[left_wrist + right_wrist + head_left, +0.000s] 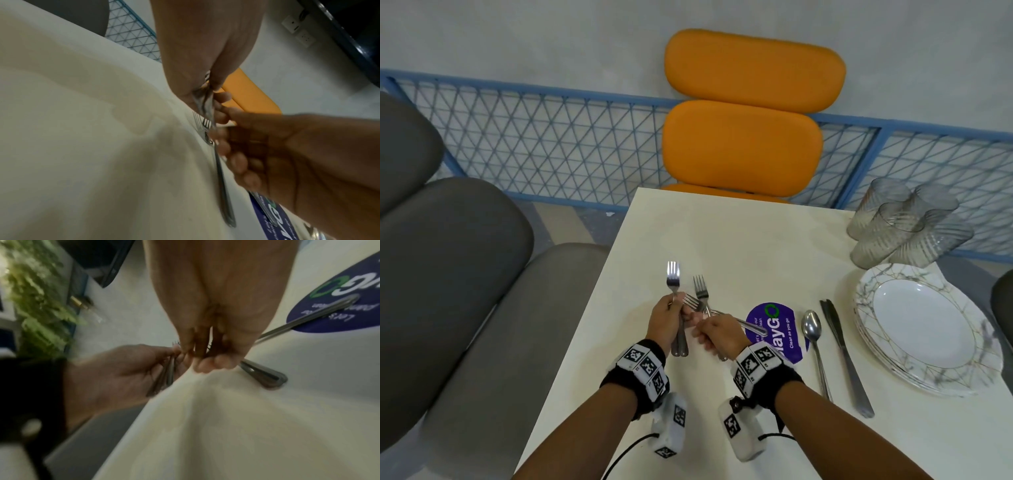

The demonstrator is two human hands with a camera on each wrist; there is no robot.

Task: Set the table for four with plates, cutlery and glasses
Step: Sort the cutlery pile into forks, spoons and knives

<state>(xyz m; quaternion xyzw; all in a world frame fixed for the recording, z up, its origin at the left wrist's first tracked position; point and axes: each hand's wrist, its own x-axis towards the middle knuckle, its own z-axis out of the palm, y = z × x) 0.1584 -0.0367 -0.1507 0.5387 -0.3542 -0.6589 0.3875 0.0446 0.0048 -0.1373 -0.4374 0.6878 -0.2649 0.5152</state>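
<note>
Above the cream table (739,240), my left hand (677,310) grips a bundle of steel forks (673,275), tines pointing away. My right hand (703,329) is right beside it and pinches two more forks: one upright (701,289) and one lying crossways, its handle (751,327) over the purple sticker (779,330). The left wrist view shows the forks (203,100) in my left hand's fingers and my right hand (236,146) curled round a fork handle (224,186). In the right wrist view my right hand (207,360) meets my left hand (174,353).
A spoon (814,342) and dark-tipped knives (842,353) lie right of the sticker. A stack of marbled plates (976,373) sits at the right edge, with several ribbed glasses (904,226) behind it. An orange chair (743,144) stands at the far side and grey chairs (448,257) on the left.
</note>
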